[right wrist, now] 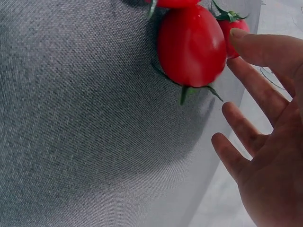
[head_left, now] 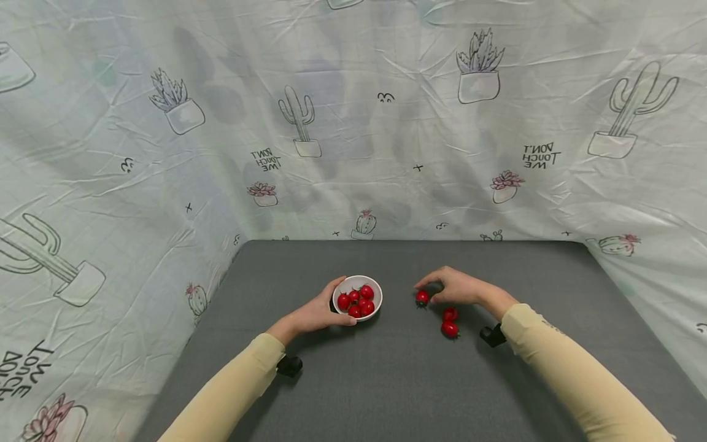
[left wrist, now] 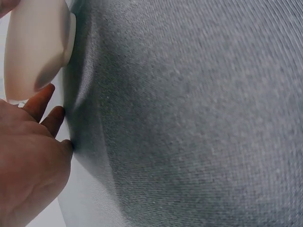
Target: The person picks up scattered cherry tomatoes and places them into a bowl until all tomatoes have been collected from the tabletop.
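Note:
In the head view my left hand [head_left: 317, 312] holds a white bowl [head_left: 378, 310] at its left side, thumb along the near rim. Several red cherry tomatoes [head_left: 366, 292] lie in this bowl. The left wrist view shows fingertips against the outer wall of the bowl [left wrist: 35, 47]. My right hand [head_left: 455, 287] reaches over a cherry tomato [head_left: 422, 298], its thumb and fingers spread on either side. From the right wrist, the thumb overlaps that tomato [right wrist: 229, 40], and the other fingers are extended. Two more tomatoes [head_left: 450, 329] lie below this hand, close together; one [right wrist: 191, 47] looms large.
A dark grey cloth [head_left: 386, 380] covers the table. Behind and at the sides hangs a pale curtain [head_left: 353, 123] printed with cacti. Dark wrist-camera mounts [head_left: 493, 335] stick out beneath both sleeves.

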`<state>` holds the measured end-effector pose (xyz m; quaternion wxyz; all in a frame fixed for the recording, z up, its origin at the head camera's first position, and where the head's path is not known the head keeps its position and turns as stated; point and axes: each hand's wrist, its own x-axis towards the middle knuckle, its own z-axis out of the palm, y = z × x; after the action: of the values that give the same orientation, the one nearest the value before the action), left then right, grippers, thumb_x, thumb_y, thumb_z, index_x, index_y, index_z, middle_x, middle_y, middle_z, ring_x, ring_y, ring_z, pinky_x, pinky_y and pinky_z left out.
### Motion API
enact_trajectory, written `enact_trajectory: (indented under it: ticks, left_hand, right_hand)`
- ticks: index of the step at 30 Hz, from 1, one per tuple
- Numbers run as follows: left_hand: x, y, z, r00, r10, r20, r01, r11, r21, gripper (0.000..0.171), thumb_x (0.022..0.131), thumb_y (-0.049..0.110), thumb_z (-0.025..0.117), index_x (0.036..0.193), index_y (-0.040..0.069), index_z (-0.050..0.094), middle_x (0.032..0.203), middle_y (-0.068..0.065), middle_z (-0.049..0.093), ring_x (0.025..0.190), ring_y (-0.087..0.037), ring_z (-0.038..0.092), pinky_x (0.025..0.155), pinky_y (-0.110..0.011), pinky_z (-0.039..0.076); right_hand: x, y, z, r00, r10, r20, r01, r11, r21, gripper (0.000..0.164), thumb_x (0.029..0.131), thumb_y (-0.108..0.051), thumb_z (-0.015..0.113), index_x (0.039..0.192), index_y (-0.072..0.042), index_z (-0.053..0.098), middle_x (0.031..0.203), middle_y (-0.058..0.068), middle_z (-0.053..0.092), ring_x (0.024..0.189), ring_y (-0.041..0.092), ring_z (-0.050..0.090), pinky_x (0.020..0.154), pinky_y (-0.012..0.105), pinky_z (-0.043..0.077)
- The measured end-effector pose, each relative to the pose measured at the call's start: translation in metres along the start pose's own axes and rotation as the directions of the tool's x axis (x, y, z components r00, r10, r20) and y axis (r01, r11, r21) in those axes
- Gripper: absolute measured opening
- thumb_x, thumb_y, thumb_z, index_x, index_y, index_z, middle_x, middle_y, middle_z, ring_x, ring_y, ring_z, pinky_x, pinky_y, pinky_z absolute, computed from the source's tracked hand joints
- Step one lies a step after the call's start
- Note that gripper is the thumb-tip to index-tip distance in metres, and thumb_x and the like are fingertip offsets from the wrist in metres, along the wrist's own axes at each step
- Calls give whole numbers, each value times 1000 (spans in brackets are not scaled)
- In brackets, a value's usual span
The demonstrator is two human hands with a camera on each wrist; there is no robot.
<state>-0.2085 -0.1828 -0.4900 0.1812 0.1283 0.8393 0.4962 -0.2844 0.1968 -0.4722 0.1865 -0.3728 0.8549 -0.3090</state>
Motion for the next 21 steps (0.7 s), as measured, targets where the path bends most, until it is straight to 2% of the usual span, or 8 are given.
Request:
enact_trajectory:
  ticks: [9, 21]
  left_hand:
    - [-2, 3, 1, 1000, -17, 9, 18, 1000, -22, 109, 84, 32, 86, 164, 17, 14, 158, -8, 32, 144, -28, 33, 114, -55, 30]
    - [-3, -1, 2, 1000, -9, -16, 9, 1000, 5, 113, 83, 38, 87, 166, 22, 11, 162, -7, 28, 147, -28, 30, 115, -55, 29]
  right_hand:
    - [4, 3, 4, 1000, -13, -3, 13, 1000, -7, 41, 91, -2, 75, 132, -8, 70, 134, 8, 65, 132, 37, 53, 105, 57, 43]
    - [4, 5, 8, 999, -31, -21, 30, 999, -18, 35, 92, -3, 74, 127, -11, 73, 131, 6, 67, 130, 36, 55, 104, 57, 44]
